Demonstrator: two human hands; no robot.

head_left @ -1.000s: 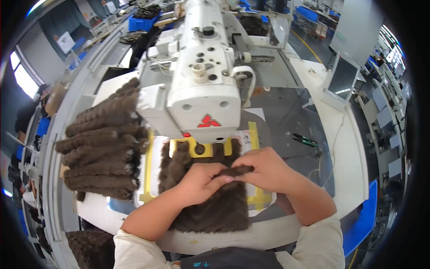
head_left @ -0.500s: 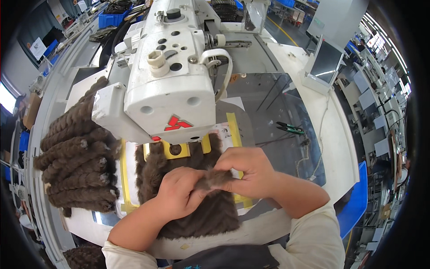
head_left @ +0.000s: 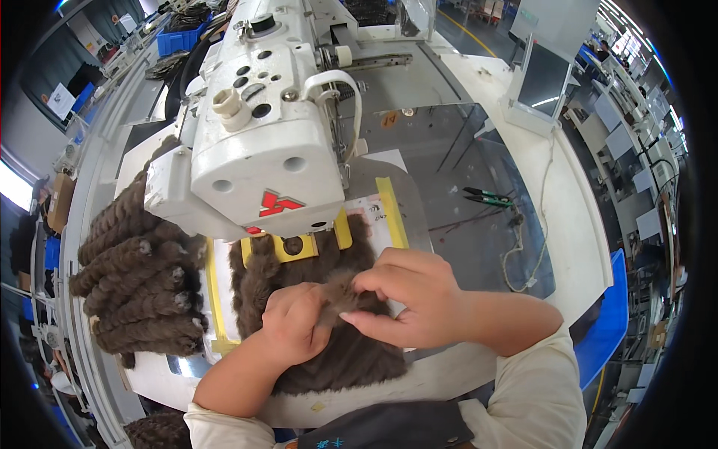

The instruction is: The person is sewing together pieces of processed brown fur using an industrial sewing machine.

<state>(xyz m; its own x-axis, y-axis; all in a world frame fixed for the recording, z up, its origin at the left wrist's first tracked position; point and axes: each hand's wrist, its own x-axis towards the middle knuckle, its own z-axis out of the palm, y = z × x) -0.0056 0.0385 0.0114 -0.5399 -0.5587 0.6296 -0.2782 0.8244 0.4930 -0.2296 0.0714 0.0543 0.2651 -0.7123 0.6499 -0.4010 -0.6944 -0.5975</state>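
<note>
My left hand [head_left: 294, 323] is closed on a brown fur strip [head_left: 340, 288] over a brown fur panel [head_left: 344, 367]. Against that same strip, the fingertips of my right hand [head_left: 404, 299] curl, its thumb a little lower beside my left hand. The panel lies on a white board edged with yellow tape [head_left: 393, 213], its top part under a yellow clamp plate [head_left: 299, 253] beneath the white sewing machine head [head_left: 265, 172]. A pile of rolled brown fur strips [head_left: 138, 284] lies left of the board.
Green-handled snips [head_left: 486, 197] and a cord [head_left: 523, 262] lie on the grey plate at right. A small screen [head_left: 538, 75] stands at back right, a blue tray [head_left: 609, 329] hangs at the right edge, blue bins [head_left: 179, 41] sit back left, and rows of workstations run behind.
The view has shifted, putting the machine further left. The fur strip, earlier stretched between both hands, is bunched; my right thumb has shifted down and left toward my left hand.
</note>
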